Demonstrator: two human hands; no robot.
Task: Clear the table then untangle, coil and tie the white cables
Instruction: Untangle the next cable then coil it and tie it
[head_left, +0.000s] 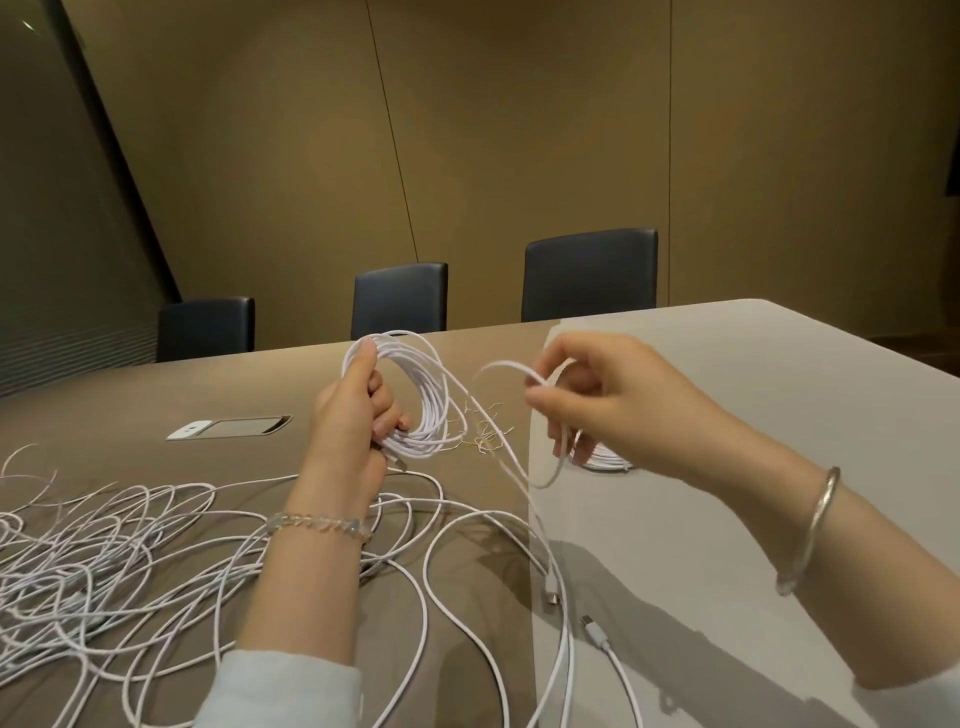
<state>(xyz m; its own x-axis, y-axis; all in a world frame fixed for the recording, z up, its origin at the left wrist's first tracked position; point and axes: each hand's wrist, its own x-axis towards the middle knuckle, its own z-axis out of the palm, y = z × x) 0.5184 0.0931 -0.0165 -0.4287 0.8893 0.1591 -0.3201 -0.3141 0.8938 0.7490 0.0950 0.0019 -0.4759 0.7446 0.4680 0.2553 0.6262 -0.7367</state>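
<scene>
Surface: a long table, brown to the left, pale grey to the right, with an inset hatch at 10 o'clock. Three dark chairs stand at its far edge against tan wall panels. Left hand grips a coil of white cable at centre, held on edge, its opening facing the right hand. Right hand pinches a cable loop at 2 o'clock. Loose tangled cables lie at 8 o'clock; a connector end at 5 o'clock points toward the far edge.
</scene>
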